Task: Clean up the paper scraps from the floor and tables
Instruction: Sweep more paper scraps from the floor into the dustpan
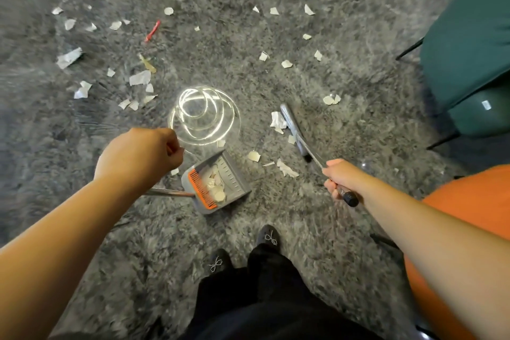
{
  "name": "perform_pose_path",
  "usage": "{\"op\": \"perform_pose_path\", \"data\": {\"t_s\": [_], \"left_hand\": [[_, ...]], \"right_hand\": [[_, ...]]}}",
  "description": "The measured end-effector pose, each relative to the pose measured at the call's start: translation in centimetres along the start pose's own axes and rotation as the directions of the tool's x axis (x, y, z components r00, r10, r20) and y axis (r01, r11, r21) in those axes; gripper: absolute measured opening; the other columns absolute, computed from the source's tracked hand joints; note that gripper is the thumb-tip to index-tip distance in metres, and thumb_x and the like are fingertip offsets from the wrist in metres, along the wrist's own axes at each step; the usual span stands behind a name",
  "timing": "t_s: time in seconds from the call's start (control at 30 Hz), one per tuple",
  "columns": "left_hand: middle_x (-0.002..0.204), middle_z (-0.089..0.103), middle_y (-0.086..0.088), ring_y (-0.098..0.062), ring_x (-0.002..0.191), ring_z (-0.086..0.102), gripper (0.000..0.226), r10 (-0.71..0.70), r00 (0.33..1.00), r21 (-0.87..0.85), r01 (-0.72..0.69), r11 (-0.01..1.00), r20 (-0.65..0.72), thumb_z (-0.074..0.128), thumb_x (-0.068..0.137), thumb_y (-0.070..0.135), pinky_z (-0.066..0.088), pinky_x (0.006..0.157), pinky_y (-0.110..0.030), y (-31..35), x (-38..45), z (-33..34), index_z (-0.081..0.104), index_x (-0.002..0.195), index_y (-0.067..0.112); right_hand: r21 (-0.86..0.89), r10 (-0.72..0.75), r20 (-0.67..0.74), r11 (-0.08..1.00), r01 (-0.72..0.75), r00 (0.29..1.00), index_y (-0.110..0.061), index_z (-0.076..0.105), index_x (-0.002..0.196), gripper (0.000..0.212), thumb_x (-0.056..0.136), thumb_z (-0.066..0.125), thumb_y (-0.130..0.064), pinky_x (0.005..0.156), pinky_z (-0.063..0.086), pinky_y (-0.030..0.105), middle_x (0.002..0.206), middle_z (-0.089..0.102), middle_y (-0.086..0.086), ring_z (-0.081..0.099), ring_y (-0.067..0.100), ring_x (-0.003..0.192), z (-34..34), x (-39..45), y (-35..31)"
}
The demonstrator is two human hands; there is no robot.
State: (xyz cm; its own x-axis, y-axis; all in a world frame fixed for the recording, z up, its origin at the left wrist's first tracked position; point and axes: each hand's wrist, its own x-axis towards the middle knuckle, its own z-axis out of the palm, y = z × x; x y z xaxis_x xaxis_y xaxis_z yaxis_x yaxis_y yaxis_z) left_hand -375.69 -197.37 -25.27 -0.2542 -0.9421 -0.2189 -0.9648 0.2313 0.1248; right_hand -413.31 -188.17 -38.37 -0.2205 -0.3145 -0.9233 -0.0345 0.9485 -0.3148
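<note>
Orange ball [469,201] beside right arm | green chair [469,36] | scraps [278,121] against broom [292,130]

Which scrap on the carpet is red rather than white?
The thin red strip lying upper left of the dustpan. Nearly all the other scraps around it are white or pale paper bits.

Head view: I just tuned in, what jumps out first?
White paper scraps litter the grey carpet, thickest at upper left. At centre, the left hand holds a long-handled grey dustpan with scraps already in it, while the right hand grips a broom beside a crumpled scrap.
</note>
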Motion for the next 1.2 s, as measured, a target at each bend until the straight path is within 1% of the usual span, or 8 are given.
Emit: {"op": "perform_pose_path", "data": {"t_s": [0.13, 0.3, 0.53, 0.7, 0.8, 1.0, 1.13, 1.2], "left_hand": [[0.051, 0.041, 0.017, -0.018, 0.051, 0.045, 0.013, 0.019, 0.999, 0.016, -0.018, 1.0, -0.027, 0.068, 0.08, 0.04, 0.028, 0.046, -0.02, -0.8, 0.0, 0.1, 0.062, 0.072, 0.031], [0.048, 0.035, 0.021, -0.016, 0.049, 0.041, 0.013, 0.028, 0.999, 0.005, -0.028, 1.0, -0.04, 0.069, 0.079, 0.039, 0.027, 0.045, -0.019, -1.4, -0.2, 0.3, 0.063, 0.072, 0.031], [0.052, 0.044, 0.015, -0.02, 0.052, 0.048, 0.014, 0.02, 1.0, 0.014, -0.02, 1.0, -0.018, 0.066, 0.08, 0.045, 0.034, 0.047, -0.022, -1.7, -0.6, 0.6, 0.063, 0.075, 0.032], [0.051, 0.043, 0.015, -0.02, 0.052, 0.047, 0.01, 0.049, 0.998, 0.018, -0.048, 0.999, -0.041, 0.065, 0.082, 0.04, 0.032, 0.046, -0.021, -1.6, -1.3, 0.6, 0.066, 0.078, 0.03], [0.059, 0.053, 0.009, -0.021, 0.056, 0.053, 0.012, 0.065, 0.997, 0.011, -0.065, 0.998, -0.04, 0.063, 0.085, 0.039, 0.034, 0.047, -0.022, -1.4, -1.8, 0.7, 0.066, 0.081, 0.029], [0.074, 0.067, 0.002, -0.025, 0.065, 0.06, 0.013, 0.066, 0.998, 0.0, -0.066, 0.998, -0.017, 0.061, 0.087, 0.039, 0.042, 0.05, -0.025, -1.3, -2.6, 0.5, 0.067, 0.087, 0.027], [0.071, 0.065, 0.003, -0.021, 0.063, 0.054, 0.013, 0.101, 0.994, 0.002, -0.101, 0.995, -0.042, 0.062, 0.087, 0.036, 0.031, 0.045, -0.021, -0.9, -2.8, 0.5, 0.068, 0.086, 0.025], [0.07, 0.064, 0.003, -0.021, 0.064, 0.054, 0.013, 0.112, 0.993, 0.002, -0.112, 0.994, -0.049, 0.062, 0.087, 0.035, 0.032, 0.046, -0.023, -1.0, -3.0, 0.5, 0.068, 0.085, 0.024]], "right_hand": [[-0.141, -0.01, 0.005, 0.99, 0.011, 1.0, -0.014, 0.038, 0.133, 0.035, 0.099, 0.041, -0.011, 0.039, 0.034, 0.021, 0.053, 0.045, 0.007, 0.034, 0.014, 0.037, 0.6, 1.4, -0.5], [-0.307, 0.0, -0.016, 0.952, -0.005, 1.0, -0.022, 0.03, 0.142, 0.045, 0.099, 0.04, -0.013, 0.04, 0.037, 0.022, 0.048, 0.046, 0.007, 0.038, 0.015, 0.036, 1.6, 1.1, 1.2], [-0.406, -0.005, -0.004, 0.914, 0.003, 1.0, -0.022, 0.032, 0.137, 0.04, 0.099, 0.042, -0.013, 0.037, 0.037, 0.022, 0.063, 0.052, 0.009, 0.043, 0.013, 0.034, 4.5, -2.5, 5.6], [-0.264, 0.027, 0.079, 0.965, -0.005, 0.997, -0.02, 0.033, 0.138, 0.04, 0.099, 0.041, -0.013, 0.038, 0.038, 0.022, 0.055, 0.049, 0.006, 0.043, 0.013, 0.034, 7.6, -5.3, 6.8], [-0.222, 0.009, 0.12, 0.975, 0.018, 0.993, -0.016, 0.029, 0.142, 0.044, 0.1, 0.041, -0.012, 0.036, 0.038, 0.022, 0.054, 0.048, 0.006, 0.042, 0.013, 0.034, 9.4, -6.8, 6.5], [-0.167, 0.066, 0.174, 0.985, -0.037, 0.983, -0.023, 0.03, 0.143, 0.043, 0.101, 0.04, -0.014, 0.037, 0.034, 0.018, 0.058, 0.044, 0.006, 0.036, 0.011, 0.035, 11.9, -8.4, 6.6], [-0.175, 0.097, 0.251, 0.983, -0.054, 0.963, -0.025, 0.028, 0.142, 0.044, 0.102, 0.039, -0.015, 0.038, 0.032, 0.016, 0.061, 0.04, 0.005, 0.034, 0.008, 0.032, 13.7, -9.1, 6.7], [-0.173, 0.102, 0.282, 0.983, -0.054, 0.954, -0.026, 0.027, 0.143, 0.044, 0.101, 0.04, -0.015, 0.039, 0.032, 0.016, 0.062, 0.04, 0.004, 0.033, 0.008, 0.033, 14.6, -9.5, 7.0]]}}
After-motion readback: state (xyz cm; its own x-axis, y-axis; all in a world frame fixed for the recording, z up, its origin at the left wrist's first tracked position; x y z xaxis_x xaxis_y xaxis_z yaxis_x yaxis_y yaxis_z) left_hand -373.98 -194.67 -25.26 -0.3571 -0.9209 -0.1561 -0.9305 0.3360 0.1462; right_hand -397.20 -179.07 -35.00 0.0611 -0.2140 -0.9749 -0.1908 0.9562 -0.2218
